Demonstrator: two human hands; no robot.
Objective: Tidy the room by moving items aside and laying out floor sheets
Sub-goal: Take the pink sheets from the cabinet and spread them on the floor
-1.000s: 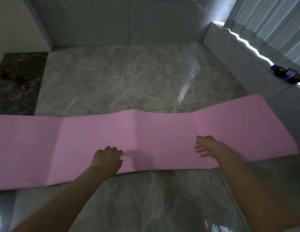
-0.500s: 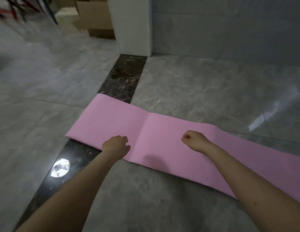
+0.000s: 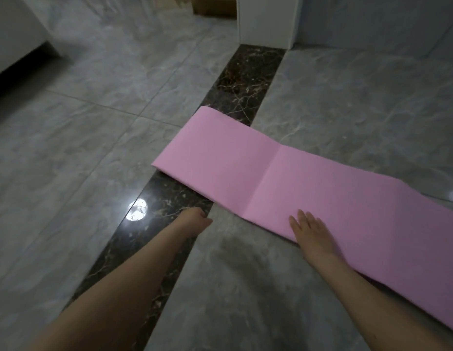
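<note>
Over the dark marble strip (image 3: 169,198) your left hand (image 3: 195,220) hangs loosely curled and holding nothing, while your right hand (image 3: 309,230) lies flat, fingers straight, on the near edge of the pink floor sheet (image 3: 321,193) spread across the grey tiles (image 3: 347,97).

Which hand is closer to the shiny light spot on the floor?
The left hand. It hovers just right of the light spot on the dark strip. The right hand is farther right, flat on the pink sheet.
</note>
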